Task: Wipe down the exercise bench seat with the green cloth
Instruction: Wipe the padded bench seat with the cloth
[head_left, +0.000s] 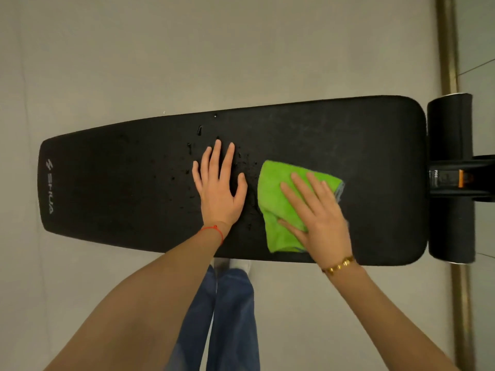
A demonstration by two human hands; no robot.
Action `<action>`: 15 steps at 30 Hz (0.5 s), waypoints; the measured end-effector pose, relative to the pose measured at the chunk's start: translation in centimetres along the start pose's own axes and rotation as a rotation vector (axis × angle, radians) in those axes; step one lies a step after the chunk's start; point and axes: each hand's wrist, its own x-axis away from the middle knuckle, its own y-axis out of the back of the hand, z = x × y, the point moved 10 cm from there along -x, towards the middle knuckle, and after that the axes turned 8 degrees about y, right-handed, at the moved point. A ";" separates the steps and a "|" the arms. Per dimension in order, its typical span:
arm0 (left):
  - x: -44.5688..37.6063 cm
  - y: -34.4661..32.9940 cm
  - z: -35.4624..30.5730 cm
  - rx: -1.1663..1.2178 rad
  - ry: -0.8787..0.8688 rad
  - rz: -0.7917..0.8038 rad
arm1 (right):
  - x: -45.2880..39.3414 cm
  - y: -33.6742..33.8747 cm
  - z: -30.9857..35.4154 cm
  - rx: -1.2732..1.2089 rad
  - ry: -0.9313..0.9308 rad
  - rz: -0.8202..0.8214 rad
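- My right hand lies flat, fingers straight, pressing the one green cloth onto the bench seat, at about four o'clock from the pad's middle.
- The cloth looks soft, light and folded; I judge a spread palm on top holds it better than a pinch.
- My left hand rests open on the bare pad, nine o'clock of the cloth.
- Scattered droplets, probably water, too many to count, sit around twelve o'clock of my left hand.
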 end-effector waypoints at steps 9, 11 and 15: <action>0.1 -0.1 0.0 -0.012 0.005 0.014 | -3.3 3.3 -8.8 -0.005 -0.246 -0.126; 0.1 0.0 0.0 -0.003 0.003 0.005 | -5.5 2.9 -8.6 -0.006 -0.314 -0.155; 0.2 0.1 -0.1 0.002 0.002 -0.009 | -0.8 0.6 -1.9 0.048 -0.049 -0.047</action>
